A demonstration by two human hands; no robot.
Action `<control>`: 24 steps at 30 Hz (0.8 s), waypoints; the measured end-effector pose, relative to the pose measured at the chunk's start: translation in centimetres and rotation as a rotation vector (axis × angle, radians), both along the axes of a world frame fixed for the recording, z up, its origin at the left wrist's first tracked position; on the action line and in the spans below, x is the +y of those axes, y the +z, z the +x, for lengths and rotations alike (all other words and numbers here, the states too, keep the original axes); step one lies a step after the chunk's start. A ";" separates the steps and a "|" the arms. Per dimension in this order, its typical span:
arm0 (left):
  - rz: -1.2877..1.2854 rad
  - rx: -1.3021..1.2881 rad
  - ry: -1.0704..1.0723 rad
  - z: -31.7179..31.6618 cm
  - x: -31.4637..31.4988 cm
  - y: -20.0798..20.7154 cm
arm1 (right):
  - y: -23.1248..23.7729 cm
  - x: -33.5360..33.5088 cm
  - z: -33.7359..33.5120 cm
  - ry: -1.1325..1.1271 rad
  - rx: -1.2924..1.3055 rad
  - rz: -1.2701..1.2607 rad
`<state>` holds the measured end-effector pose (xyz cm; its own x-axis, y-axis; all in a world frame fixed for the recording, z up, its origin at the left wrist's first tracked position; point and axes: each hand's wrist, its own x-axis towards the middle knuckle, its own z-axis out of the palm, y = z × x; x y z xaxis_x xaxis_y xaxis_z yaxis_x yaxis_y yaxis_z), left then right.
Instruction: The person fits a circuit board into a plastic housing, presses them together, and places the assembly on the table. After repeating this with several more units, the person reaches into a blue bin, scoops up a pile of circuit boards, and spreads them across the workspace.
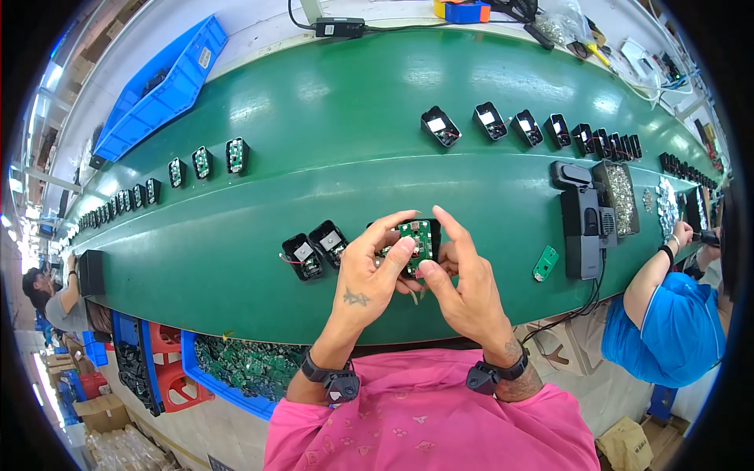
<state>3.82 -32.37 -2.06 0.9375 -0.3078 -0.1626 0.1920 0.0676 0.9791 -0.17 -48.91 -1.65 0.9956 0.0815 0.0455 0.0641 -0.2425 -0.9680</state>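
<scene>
Gripping a circuit board (423, 244), both hands (369, 275) (466, 290) curl over a glossy green workshop bench (330, 184).

The one view comes from the person's head and faces down and forward, over the shirt (432, 424) at the lower edge. The left hand (367, 275) and the right hand (470, 298) are quite near, in the middle. The lens is very wide (the bench (330, 94) looks bent by it), and the corners are black.
</scene>
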 end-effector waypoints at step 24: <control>-0.099 -0.160 0.127 -1.7 -1.3 -1.5 | -1.6 0.0 -0.1 -0.247 -0.325 0.005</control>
<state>2.09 -33.68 -3.61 0.9812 -0.1925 0.0161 0.0188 0.1782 0.9838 -0.24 -48.89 -3.22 0.9189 -0.1594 0.3609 0.3074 -0.2839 -0.9082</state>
